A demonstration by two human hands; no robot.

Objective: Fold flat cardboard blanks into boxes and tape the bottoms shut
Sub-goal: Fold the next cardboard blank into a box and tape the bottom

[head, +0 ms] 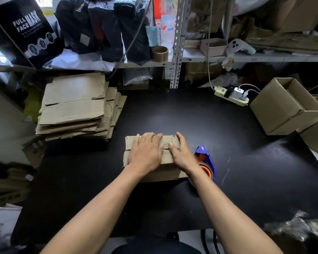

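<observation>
A small box [151,158] sits bottom-up near the front middle of the black table [228,136], its two bottom flaps folded shut with the seam running left to right across the top. The left hand [145,153] lies flat on it, palm down, fingers straight and reaching over the far flap. The right hand [180,153] presses the box's right end, thumb on the seam, fingers over the far right edge; how much they curl round that edge is unclear. Neither hand lifts anything.

Just right of the box, partly under the right forearm, lies a blue tape gun [205,162] with its orange-cored roll.

Farther left rests a stack of flat blanks [75,107]. At the far right an open finished box [286,107] stands tilted, nothing visible inside. A power strip [231,96] lies at the table's back edge.
</observation>
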